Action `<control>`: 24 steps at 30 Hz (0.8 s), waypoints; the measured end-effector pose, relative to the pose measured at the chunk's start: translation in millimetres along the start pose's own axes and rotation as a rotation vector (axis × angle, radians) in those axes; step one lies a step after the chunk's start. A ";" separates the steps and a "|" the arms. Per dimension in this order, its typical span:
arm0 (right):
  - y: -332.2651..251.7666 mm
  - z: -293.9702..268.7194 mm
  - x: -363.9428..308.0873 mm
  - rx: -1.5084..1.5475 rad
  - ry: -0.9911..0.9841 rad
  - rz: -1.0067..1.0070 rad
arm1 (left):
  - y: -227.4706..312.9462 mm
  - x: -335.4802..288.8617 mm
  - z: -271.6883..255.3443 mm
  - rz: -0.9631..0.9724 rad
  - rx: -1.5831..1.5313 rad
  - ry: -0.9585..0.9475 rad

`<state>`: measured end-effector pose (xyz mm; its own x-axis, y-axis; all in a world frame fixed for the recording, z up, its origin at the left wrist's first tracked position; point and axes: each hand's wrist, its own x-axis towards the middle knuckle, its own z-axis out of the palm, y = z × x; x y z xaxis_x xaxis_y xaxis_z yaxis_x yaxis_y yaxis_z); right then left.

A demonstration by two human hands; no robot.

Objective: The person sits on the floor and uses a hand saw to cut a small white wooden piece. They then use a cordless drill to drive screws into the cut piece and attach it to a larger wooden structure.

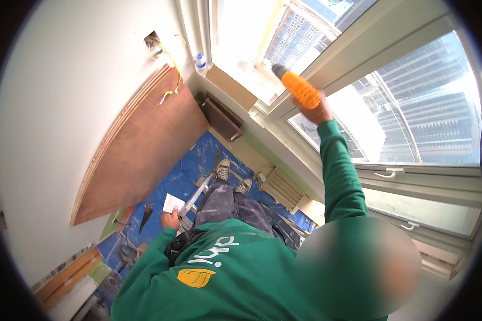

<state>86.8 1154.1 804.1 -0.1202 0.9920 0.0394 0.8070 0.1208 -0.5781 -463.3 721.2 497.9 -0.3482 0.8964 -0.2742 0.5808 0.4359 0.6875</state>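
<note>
My right arm is stretched up toward the windows. My right hand [317, 111] is closed around an orange power drill [301, 90], whose dark front end points toward the upper left beside the window frame [340, 69]. I cannot tell whether the drill's tip touches anything. Low at my left side, my left hand [170, 219] pinches a small white packet or folded paper [173, 203]. Beside that hand are the silvery rails of a stepladder [196, 193]. My feet, in laced shoes [223, 170], are over the ladder, above a blue floor cover.
Large brown wooden boards [139, 144] lean on the left wall, under loose yellow wires [171, 59]. A water bottle [200, 63] stands in the window corner. A handsaw [146, 216] lies on the blue sheet [166, 184]. A ribbed radiator [281, 190] is below the window.
</note>
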 end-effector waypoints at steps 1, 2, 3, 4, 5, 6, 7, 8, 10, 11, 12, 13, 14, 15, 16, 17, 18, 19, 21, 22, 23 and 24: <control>-6.5 3.0 -14.3 0.039 -0.030 -0.064 | 3.5 -3.0 -0.1 -0.011 -0.005 0.026; -11.9 5.0 -28.4 0.080 -0.060 -0.126 | 6.5 -5.6 -1.0 -0.021 -0.010 0.050; -18.0 4.2 -45.7 0.102 -0.091 -0.181 | 7.1 -5.5 0.2 -0.028 0.050 0.043; -22.1 7.9 -68.8 0.140 -0.140 -0.205 | 7.2 -5.0 1.5 -0.007 0.008 0.050; -18.9 11.8 -93.5 0.173 -0.188 -0.190 | 10.6 -0.6 2.1 0.024 -0.032 0.046; -15.7 18.0 -117.1 0.216 -0.233 -0.163 | 2.9 1.6 4.1 -0.042 0.152 0.028; -11.6 23.9 -142.8 0.260 -0.266 -0.131 | -9.0 5.5 7.4 0.070 -0.002 0.057; -12.1 30.8 -164.9 0.299 -0.300 -0.113 | -9.2 18.6 13.0 0.103 -0.046 0.071; -9.7 36.0 -218.5 0.386 -0.313 -0.039 | 8.3 51.5 22.1 0.084 -0.047 0.062; -10.1 39.4 -242.7 0.434 -0.301 -0.004 | 23.2 72.9 25.3 0.068 -0.038 0.052; -11.0 42.5 -264.4 0.482 -0.292 0.034 | 39.6 95.3 29.1 0.044 -0.031 0.042; -11.1 47.8 -284.4 0.523 -0.283 0.081 | 57.4 117.6 33.4 0.017 -0.025 0.028; -14.0 48.7 -303.0 0.567 -0.251 0.135 | 76.6 142.6 40.0 -0.001 -0.021 0.004; -13.9 52.0 -321.9 0.620 -0.211 0.191 | 99.6 164.1 42.6 -0.014 -0.013 -0.018; -18.6 52.3 -342.3 0.664 -0.148 0.259 | 124.3 180.7 42.8 -0.018 0.007 -0.052; -21.5 49.7 -356.7 0.699 -0.081 0.315 | 153.2 198.0 47.8 -0.018 0.012 -0.081; -49.6 58.5 -332.2 0.785 -0.121 0.223 | 132.1 183.4 11.1 -0.144 -0.038 0.012; -62.3 55.8 -347.3 0.886 -0.029 0.232 | 150.0 195.7 14.2 -0.151 -0.043 -0.022; -62.8 60.9 -386.3 1.113 0.259 0.279 | 219.3 232.0 30.8 -0.078 -0.008 -0.123; -49.7 72.3 -394.2 1.174 0.294 0.259 | 238.3 240.4 29.3 -0.075 -0.013 -0.146; -26.6 87.9 -398.4 1.235 0.324 0.235 | 255.9 248.3 27.9 -0.074 -0.025 -0.160; -5.6 101.7 -395.6 1.297 0.337 0.206 | 260.5 249.8 22.2 -0.088 -0.033 -0.166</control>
<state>71.1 757.1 708.9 0.2326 0.9712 -0.0522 -0.3504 0.0336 -0.9360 -382.6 1060.5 593.6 -0.2686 0.8573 -0.4392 0.5279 0.5124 0.6773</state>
